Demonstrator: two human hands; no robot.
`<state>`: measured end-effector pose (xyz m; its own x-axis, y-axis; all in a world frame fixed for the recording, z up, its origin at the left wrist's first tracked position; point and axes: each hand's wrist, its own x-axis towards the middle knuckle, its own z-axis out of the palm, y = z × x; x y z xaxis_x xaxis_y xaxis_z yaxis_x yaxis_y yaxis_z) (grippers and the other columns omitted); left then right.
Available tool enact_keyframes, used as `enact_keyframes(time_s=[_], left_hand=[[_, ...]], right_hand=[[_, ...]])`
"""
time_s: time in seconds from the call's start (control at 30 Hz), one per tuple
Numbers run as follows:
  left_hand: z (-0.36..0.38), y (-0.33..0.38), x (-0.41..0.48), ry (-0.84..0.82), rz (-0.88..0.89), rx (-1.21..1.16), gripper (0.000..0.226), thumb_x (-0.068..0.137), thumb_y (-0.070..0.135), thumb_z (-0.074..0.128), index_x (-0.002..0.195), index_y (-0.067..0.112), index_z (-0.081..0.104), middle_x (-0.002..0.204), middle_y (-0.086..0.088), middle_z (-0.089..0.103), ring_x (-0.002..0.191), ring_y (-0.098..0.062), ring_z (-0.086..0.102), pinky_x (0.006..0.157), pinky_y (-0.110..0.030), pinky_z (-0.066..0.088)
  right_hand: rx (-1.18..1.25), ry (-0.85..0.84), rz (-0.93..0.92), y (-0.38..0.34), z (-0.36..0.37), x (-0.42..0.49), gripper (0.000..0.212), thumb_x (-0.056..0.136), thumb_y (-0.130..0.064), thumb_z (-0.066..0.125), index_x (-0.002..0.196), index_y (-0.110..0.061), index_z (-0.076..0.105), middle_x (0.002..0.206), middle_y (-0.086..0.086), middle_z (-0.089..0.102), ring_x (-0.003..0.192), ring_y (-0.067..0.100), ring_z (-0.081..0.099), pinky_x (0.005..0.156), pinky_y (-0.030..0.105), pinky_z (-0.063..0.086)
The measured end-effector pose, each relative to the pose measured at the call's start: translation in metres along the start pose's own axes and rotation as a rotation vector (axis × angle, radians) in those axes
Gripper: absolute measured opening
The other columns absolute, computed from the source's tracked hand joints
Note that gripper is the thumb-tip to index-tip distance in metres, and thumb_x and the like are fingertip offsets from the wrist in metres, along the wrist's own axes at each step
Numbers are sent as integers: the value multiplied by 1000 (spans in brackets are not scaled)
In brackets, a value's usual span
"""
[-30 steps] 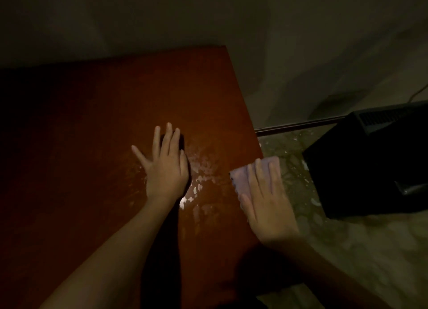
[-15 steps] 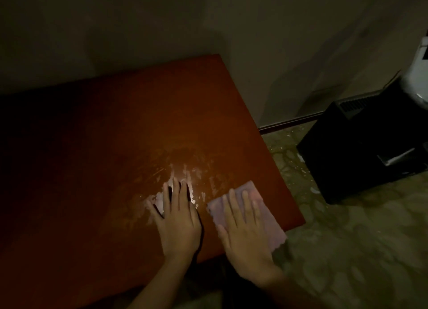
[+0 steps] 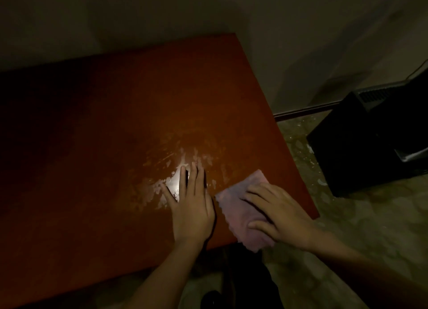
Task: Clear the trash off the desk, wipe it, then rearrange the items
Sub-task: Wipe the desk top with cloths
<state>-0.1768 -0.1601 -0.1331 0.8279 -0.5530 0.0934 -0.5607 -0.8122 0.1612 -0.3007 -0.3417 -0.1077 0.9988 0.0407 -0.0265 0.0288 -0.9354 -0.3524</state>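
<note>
A dim view looks down on a glossy reddish-brown wooden desk top (image 3: 111, 146) that stands against a plain pale wall (image 3: 301, 42). The person's left hand (image 3: 192, 208) lies flat on the desk, palm down. Its fingers are straight and close together and its thumb is spread out to the left, and it holds nothing. Just beyond its fingertips and to the left of its thumb, a patch of pale, blotchy, shiny streaks (image 3: 172, 181) catches the light on the wood. To the right of that hand, close by but not touching it, lies a pale pink, fleecy cloth with a wavy, scalloped edge (image 3: 235, 218). It is spread flat on the near right corner of the desk, and its nearest end reaches a little past the desk's front edge. The right hand (image 3: 279, 216) rests on top of the cloth and presses it down. Its fingers are spread and slightly bent, pointing toward the left hand, and its thumb lies on the cloth's near part. The hand covers the right half of the cloth, so the left half and the far corner show beyond the fingers. To the right of the right hand, off the desk, a mottled greenish floor (image 3: 370, 234) is visible. Further right and away from the person, a large black box-like object (image 3: 361, 144) sits on the floor, well apart from both hands. Its details are too dark to make out.
</note>
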Motion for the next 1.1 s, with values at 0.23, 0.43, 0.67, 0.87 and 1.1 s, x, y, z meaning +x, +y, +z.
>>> enact_keyframes(time_s=[0.23,0.43,0.67,0.87,1.1], left_hand=[[3,-1,0,-12,-17,10,56,94,30,28,148,16,29,156,0,26,148,-16,-4,110,-66,4],[-1,-1,1,-49,-39,-43,53,93,29,28,143,17,38,151,-3,39,147,-16,6,107,-68,8],[-63,0,-3,-202,-133,-110,46,101,33,28,147,30,31,157,7,23,147,-13,12,107,-61,-19],[-128,-4,-22,-329,-38,-143,53,100,47,31,149,31,22,156,9,25,144,-13,18,118,-44,6],[-182,13,-58,-261,152,-120,56,94,53,37,145,33,27,148,13,35,136,-10,32,113,-36,24]], right_hand=[[-29,204,17,-7,13,26,31,89,-46,45,105,-22,55,101,-4,58,96,12,44,83,23,30],[-201,237,48,-15,15,34,31,88,-45,39,95,-16,45,88,3,55,81,21,45,64,32,45],[-83,213,106,-31,-14,20,32,89,-45,39,99,-17,51,85,0,54,70,17,49,58,28,45],[-91,178,176,-48,-62,2,40,86,-49,37,100,-16,56,88,0,57,71,18,53,59,26,41],[-8,298,322,-92,-129,-60,50,90,-55,34,117,-17,52,110,-1,53,91,8,38,77,21,32]])
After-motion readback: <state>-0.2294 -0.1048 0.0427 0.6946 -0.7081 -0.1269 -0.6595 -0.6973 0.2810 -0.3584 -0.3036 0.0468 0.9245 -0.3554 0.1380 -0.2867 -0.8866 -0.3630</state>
